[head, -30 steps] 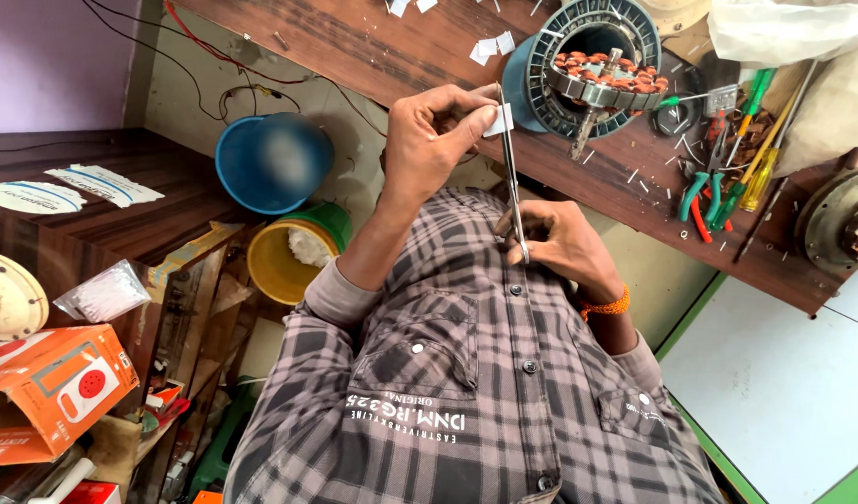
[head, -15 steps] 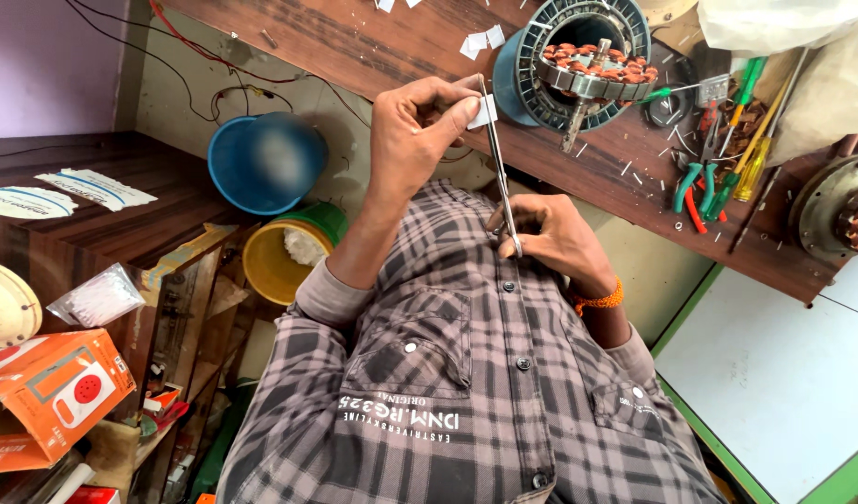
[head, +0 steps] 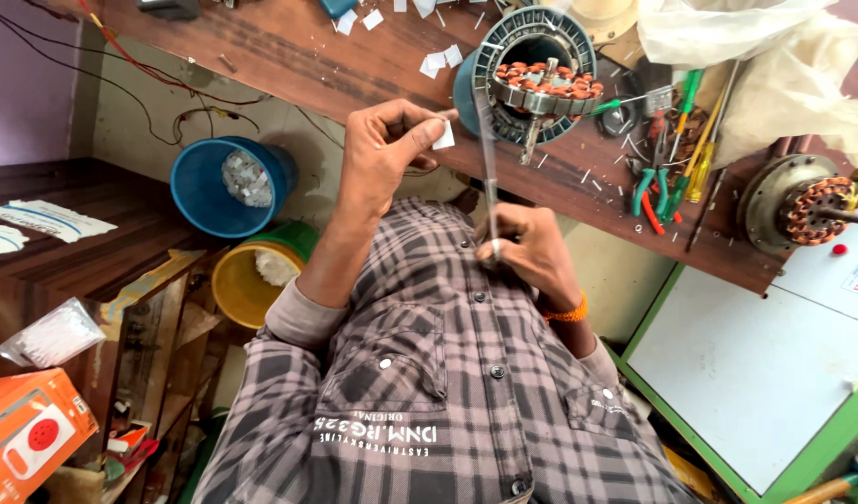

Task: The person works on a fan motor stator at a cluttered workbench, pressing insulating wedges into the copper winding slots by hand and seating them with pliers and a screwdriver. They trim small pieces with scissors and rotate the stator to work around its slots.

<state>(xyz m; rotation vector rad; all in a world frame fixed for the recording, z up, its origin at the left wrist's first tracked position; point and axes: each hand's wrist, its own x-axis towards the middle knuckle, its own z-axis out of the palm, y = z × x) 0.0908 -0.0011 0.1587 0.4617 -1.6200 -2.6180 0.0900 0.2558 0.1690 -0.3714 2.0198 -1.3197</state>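
left hand [head: 384, 149] has drifted off the rod [head: 488, 177], fingers pinching a paper slip [head: 443, 136].

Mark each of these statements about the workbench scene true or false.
1. The left hand pinches a small white paper piece. True.
2. The right hand holds a hammer. False: it grips a thin metal rod that points up toward the motor winding.
3. A blue bucket sits beside a yellow bucket. True.
4. The right wrist is bare. False: it wears an orange band.
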